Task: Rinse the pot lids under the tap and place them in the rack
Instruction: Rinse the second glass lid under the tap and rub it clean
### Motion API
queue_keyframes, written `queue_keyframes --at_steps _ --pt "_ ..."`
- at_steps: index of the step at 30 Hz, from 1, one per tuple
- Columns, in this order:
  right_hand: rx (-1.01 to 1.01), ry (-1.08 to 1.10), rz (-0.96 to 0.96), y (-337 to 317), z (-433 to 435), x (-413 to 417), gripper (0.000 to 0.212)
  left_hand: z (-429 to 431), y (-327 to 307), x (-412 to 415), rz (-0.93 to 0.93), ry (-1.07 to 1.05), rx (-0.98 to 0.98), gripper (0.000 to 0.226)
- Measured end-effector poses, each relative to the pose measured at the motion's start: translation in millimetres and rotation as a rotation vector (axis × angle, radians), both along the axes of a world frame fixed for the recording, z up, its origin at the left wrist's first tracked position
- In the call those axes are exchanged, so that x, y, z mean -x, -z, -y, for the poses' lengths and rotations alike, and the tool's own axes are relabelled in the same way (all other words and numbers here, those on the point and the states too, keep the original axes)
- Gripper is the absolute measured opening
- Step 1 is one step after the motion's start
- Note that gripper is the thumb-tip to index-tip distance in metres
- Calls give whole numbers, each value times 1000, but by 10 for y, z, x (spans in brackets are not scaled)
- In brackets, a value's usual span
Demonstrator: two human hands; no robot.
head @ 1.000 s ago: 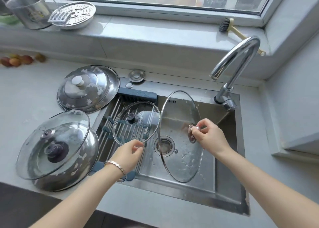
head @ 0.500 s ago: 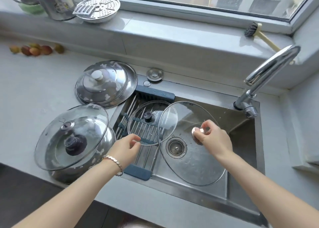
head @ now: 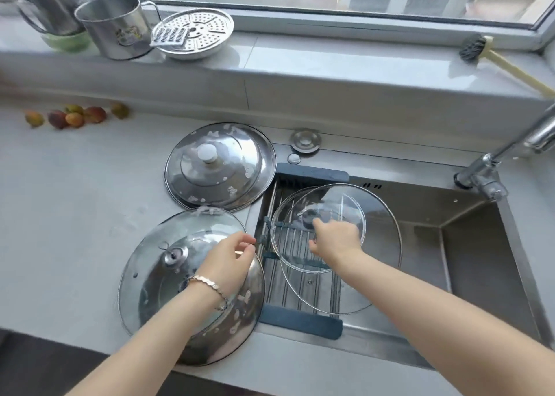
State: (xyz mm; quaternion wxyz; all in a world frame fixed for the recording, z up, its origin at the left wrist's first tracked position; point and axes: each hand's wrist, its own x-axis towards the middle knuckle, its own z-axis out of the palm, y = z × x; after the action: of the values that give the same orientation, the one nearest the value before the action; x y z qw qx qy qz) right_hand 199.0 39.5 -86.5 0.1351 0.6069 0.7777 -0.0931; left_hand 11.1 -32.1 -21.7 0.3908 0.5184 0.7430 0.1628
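On the windowsill at far left stand two steel mugs [head: 115, 26], with a perforated steamer plate [head: 193, 32] just beside them; below, on the grey counter [head: 75, 191], lies a small cluster of fruit [head: 75, 116]. Nearer the sink [head: 480, 260], a pair of stacked steel lids [head: 220, 166] flecked with suds rests flat on the counter; in front of it a glass lid [head: 168, 263] sits tilted on top of a larger steel lid [head: 240, 314], also soapy. The left hand [head: 228, 263], a bracelet on its wrist, hovers over the right edge of this stack; its fingers [head: 244, 242] are loosely curled with the tips close together, and whether they pinch the rim of the lid cannot be told. The rack [head: 300, 317] spans the left part of the sink, its steel bars running front to back between dark end pieces; a small glass lid [head: 300, 245] lies on it, and a large glass lid [head: 381, 245] overlaps it, reaching out over the basin. The right hand [head: 335, 241] is above the centre of the large lid, fingers closed at its knob, which the hand hides; the lid's glass spreads out around the fingers on all sides. At far right the tap [head: 510, 155] rises from the sink's back corner; a brush [head: 486, 53] lies on the sill above.
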Motion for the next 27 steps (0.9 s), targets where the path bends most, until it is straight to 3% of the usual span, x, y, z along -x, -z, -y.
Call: queue_keyframes --at_steps 11,13,15,16,18,21,27 --pt "95 127 -123 161 216 234 35 50 118 273 -11 60 -6 20" --pt "87 114 -105 82 229 225 32 36 159 408 -190 129 -41 24" --pt "90 95 -93 -32 235 245 30 -39 230 628 -572 272 -41 29" --pt "101 92 -100 -87 239 262 30 -93 249 748 -750 340 13 30" --pt "128 98 -135 -173 261 297 30 -186 271 957 -923 409 172 34" --pt "171 113 -182 -267 322 323 30 -262 339 1163 -928 448 312 41" --pt "244 193 -276 -303 480 340 29 -245 394 1297 -840 479 277 41"
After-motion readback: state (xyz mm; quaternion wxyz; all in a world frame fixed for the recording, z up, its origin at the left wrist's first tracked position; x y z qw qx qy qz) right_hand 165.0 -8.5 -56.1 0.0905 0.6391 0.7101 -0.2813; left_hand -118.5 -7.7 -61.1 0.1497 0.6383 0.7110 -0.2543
